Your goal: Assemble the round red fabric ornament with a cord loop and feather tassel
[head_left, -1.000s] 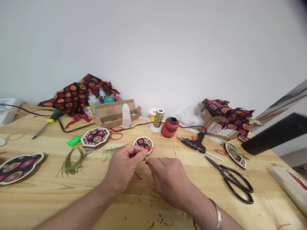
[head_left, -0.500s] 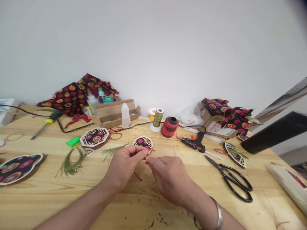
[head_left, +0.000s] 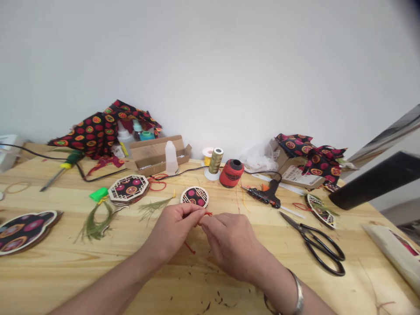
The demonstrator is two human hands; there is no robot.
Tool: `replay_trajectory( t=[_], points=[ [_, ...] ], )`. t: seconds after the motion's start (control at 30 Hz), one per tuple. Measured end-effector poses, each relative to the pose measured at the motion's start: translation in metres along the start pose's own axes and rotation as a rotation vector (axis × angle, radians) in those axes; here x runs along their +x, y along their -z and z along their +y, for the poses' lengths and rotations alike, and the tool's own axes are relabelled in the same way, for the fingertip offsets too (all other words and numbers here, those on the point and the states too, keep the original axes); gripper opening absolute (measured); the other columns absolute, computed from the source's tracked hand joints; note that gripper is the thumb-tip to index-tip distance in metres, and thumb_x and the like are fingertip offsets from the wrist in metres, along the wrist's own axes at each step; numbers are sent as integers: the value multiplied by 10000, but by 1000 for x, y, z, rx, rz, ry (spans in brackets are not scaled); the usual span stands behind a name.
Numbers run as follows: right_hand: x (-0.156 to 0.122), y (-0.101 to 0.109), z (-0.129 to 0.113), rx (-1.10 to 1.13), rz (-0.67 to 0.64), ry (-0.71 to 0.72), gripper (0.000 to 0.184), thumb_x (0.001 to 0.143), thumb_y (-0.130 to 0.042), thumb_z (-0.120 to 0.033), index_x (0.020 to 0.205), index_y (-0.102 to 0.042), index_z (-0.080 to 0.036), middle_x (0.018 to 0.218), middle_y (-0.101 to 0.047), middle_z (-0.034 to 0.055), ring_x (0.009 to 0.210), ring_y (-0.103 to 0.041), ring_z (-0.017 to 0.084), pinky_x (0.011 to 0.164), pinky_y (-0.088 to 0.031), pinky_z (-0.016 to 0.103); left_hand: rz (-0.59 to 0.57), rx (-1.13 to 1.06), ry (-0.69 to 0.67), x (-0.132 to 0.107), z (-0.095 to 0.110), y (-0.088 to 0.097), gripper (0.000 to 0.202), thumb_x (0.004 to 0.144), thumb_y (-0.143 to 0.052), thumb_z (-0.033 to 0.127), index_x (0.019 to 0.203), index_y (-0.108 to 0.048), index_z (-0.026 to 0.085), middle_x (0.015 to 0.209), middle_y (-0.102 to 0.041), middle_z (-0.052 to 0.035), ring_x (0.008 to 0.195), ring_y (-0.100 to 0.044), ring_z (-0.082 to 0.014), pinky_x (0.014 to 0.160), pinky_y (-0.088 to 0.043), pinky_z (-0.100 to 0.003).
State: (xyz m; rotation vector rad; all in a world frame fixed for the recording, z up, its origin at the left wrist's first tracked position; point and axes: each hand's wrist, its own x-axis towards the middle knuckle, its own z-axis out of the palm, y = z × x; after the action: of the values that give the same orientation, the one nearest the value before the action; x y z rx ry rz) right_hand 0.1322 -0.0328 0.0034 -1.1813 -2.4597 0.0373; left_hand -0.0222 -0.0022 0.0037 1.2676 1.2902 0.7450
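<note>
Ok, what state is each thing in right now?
Left hand: pinching red cord
Right hand: pinching the cord too
Round ornament: flat on table, untouched
Glue gun: lying on its side
Scissors: closed, lying flat
Cardboard box: flaps open

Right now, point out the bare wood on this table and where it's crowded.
Bare wood lies on the table below the green feather tassel, left of the left hand, and between the right hand and the black-handled scissors. The hands pinch a red cord. The back edge is crowded: the red thread spool, glue gun and lattice ornament.
</note>
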Motion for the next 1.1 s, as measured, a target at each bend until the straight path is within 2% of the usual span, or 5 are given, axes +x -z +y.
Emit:
replay_trajectory(
  t=[0.2, 0.37, 0.53, 0.67, 1.1],
  points=[
    [0, 0, 0, 10, -20, 85, 184, 820, -412, -111, 894, -577, -143, 668, -599, 21, 561, -492, 136, 525, -336, 258, 97, 38, -42, 3, -5, 1, 259, 744, -596, 423, 733, -694, 183, 655, -659, 2, 629, -591, -178, 479, -459, -242],
    [-1, 0, 0, 226, 54, 246, 307, 838, -510, -384, 614, -545, -177, 637, -590, 14, 645, -508, 148, 651, -392, 301, 126, 37, -148, 8, -10, 4, 262, 743, -615, 407, 614, -675, 186, 660, -682, 2, 709, -594, -173, 700, -434, -265],
    [4, -1, 6, 394, 398, -116, 199, 865, -489, -182, 690, -583, -168, 817, -638, 50, 780, -538, 155, 723, -415, 313, 119, -45, -155, 9, -12, 2, 230, 730, -629, 408, 649, -698, 205, 635, -675, 15, 675, -573, -163, 685, -410, -262],
    [7, -10, 13, 470, 341, -316, 68, 830, -584, -240, 814, -615, -181, 811, -635, 40, 808, -555, 170, 726, -424, 310, 81, -14, -169, 7, -11, 1, 238, 743, -620, 386, 588, -667, 211, 615, -653, 31, 681, -557, -150, 711, -393, -248],
    [5, -9, 22, 389, 255, -223, 167, 855, -525, -132, 714, -598, -183, 695, -590, 3, 705, -487, 137, 672, -373, 269, -44, 138, -122, 3, 3, 7, 232, 732, -612, 366, 568, -678, 215, 597, -650, 36, 611, -532, -141, 625, -392, -238]
  ],
)
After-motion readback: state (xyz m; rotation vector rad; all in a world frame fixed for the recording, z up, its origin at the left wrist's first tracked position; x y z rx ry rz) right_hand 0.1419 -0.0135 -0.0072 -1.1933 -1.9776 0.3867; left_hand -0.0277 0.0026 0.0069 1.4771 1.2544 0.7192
